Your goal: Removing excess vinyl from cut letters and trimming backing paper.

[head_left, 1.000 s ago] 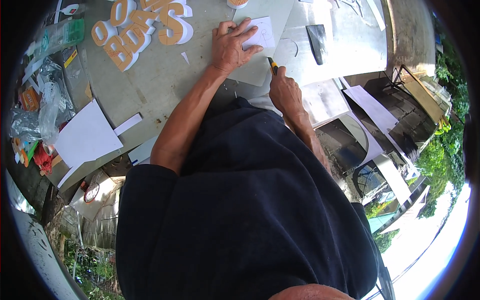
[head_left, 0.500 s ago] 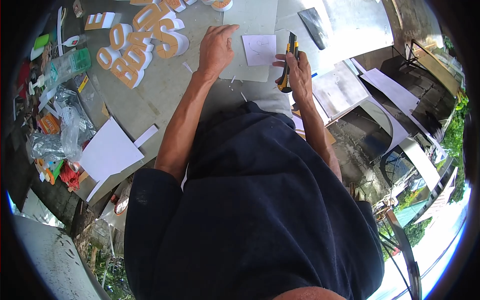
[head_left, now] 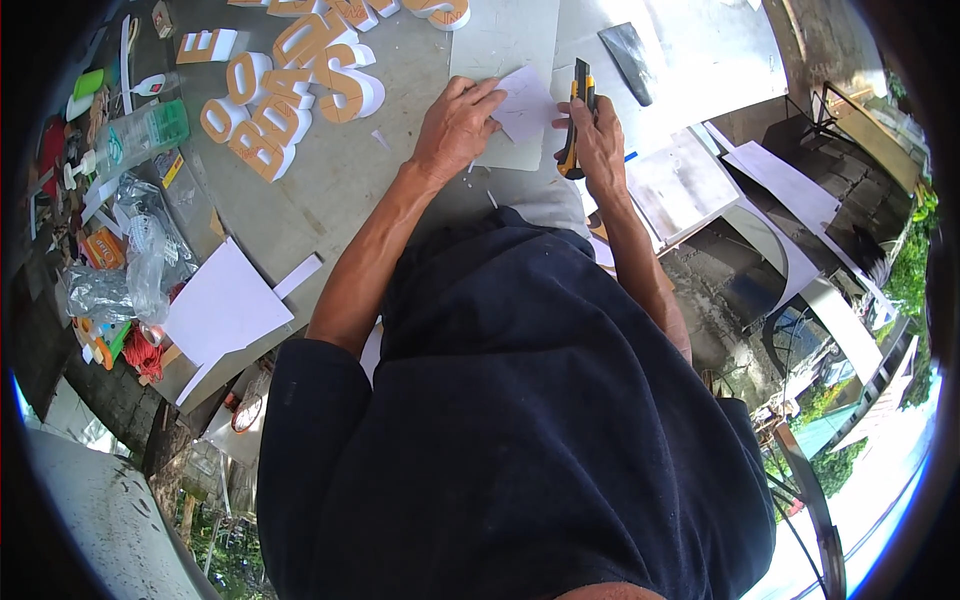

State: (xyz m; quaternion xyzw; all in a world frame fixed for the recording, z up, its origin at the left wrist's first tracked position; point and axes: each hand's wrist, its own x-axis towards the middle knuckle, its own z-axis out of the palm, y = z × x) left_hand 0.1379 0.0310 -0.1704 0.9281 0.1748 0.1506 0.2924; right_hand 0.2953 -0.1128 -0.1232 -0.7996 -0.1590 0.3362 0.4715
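Note:
My left hand (head_left: 460, 128) is at the left edge of a small white square sheet (head_left: 527, 104), its thumb and fingers closed on that edge. Faint pencil lines show on the sheet, which sits turned at an angle over a pale rectangular board (head_left: 500, 45) on the table. In my right hand (head_left: 598, 142), just right of the sheet, is a yellow and black utility knife (head_left: 570, 160). It is held upright, its tip end pointing away from me and apart from the sheet. Whether the blade is out, I cannot tell.
Several thick white letters with tan faces (head_left: 290, 95) lie at the far left of the table (head_left: 350, 190). A green-tinted bottle (head_left: 150, 135), plastic bags (head_left: 150, 260) and a white sheet offcut (head_left: 225, 305) crowd the left edge. A dark triangular piece (head_left: 628, 62) lies at far right.
My left hand has come down and right onto the small white sheet and taken its edge. The sheet has turned. My right hand still holds the knife in nearly the same place.

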